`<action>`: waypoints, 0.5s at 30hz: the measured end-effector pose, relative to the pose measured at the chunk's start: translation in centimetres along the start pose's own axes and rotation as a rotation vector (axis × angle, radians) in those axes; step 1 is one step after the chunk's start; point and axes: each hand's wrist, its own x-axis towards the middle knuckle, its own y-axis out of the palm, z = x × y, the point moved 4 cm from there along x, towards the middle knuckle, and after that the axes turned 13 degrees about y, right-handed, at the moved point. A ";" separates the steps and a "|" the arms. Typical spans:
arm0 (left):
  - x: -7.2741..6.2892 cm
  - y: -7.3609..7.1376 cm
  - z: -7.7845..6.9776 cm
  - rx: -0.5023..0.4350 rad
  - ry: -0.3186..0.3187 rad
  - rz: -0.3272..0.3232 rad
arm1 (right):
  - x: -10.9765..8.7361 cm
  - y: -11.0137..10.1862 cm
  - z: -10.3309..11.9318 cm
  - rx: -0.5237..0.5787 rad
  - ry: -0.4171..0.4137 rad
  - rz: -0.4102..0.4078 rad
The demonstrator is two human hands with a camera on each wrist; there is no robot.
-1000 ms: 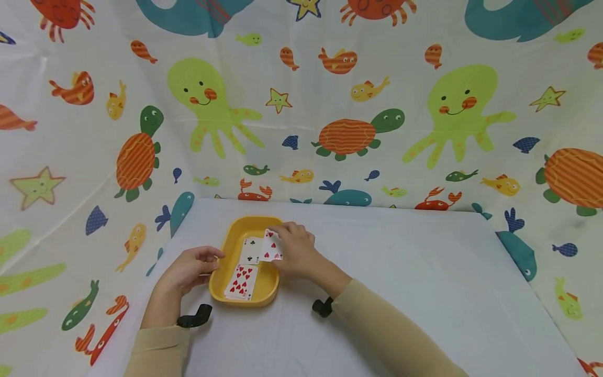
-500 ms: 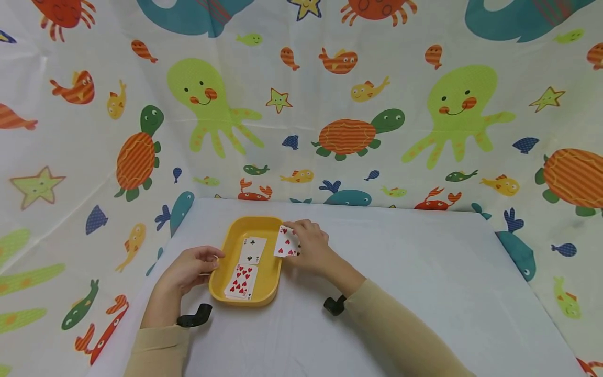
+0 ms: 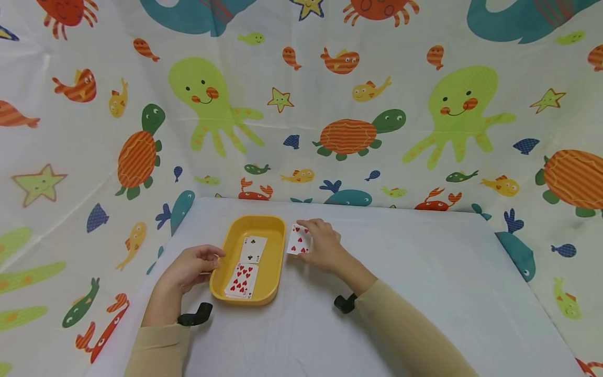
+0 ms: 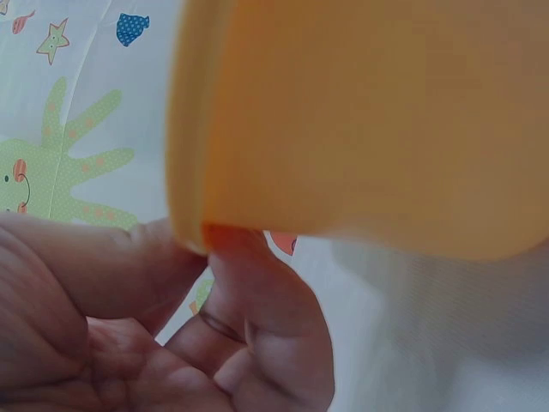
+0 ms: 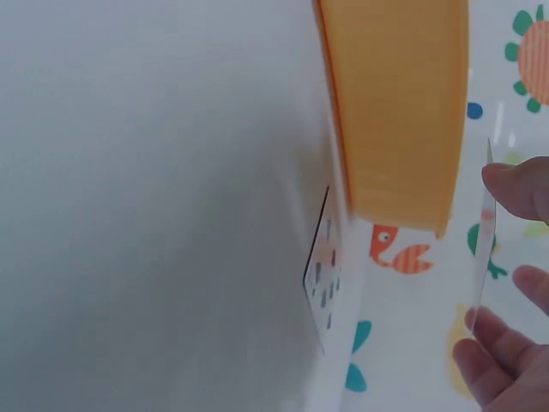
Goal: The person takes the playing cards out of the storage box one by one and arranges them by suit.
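Note:
A yellow plastic tray [image 3: 270, 264] stands on the white table. My left hand [image 3: 190, 266] pinches its left rim between thumb and finger, which the left wrist view shows close up. Inside the tray lie a clubs card [image 3: 252, 250] and, nearer me, a hearts card [image 3: 242, 280] on top of a small pile. Just right of the tray, my right hand [image 3: 327, 248] holds another hearts playing card [image 3: 299, 240] by its edges. The right wrist view shows this card edge-on, apart from the tray, and below it a card [image 5: 323, 266] at the table surface, hidden in the head view.
White cloth covers the table [image 3: 414, 283], which stretches to the right of the tray. A curtain [image 3: 292, 84] printed with sea animals hangs behind and at the sides. Small black wrist cameras [image 3: 195, 315] are worn on both wrists.
My right hand has carried the hearts card rightward, from over the tray past its right rim. My left hand has stayed on the tray's rim.

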 end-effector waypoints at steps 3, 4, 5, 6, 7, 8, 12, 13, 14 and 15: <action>0.0 0.0 0.0 -0.002 0.003 0.002 | 0.1 -0.1 -0.6 -0.015 -0.001 -0.004; 0.0 0.0 0.0 -0.003 0.003 0.003 | 0.1 -0.1 -0.8 -0.021 0.000 -0.005; 0.0 0.0 0.0 -0.005 0.005 0.004 | 0.1 -0.1 -1.0 -0.028 0.001 -0.006; 0.0 0.0 0.0 -0.005 0.005 0.004 | 0.1 -0.1 -1.2 -0.033 0.002 -0.005; 0.0 0.0 0.0 -0.006 0.004 0.004 | 0.2 -0.2 -1.4 -0.039 0.003 -0.004; 0.0 0.1 0.1 -0.007 0.003 0.003 | 0.2 -0.2 -1.6 -0.044 0.005 -0.002; 0.1 0.0 0.1 -0.007 0.002 0.002 | 0.3 -0.3 -2.5 -0.063 0.024 0.004; 0.1 0.0 0.1 -0.006 0.002 0.002 | 0.4 -0.3 -2.7 -0.070 0.027 0.004; 0.0 0.0 0.0 -0.006 0.002 0.002 | 0.4 -0.3 -2.9 -0.075 0.030 0.003; 0.0 0.0 0.0 -0.006 0.002 0.002 | 0.5 -0.3 -3.2 -0.081 0.031 0.001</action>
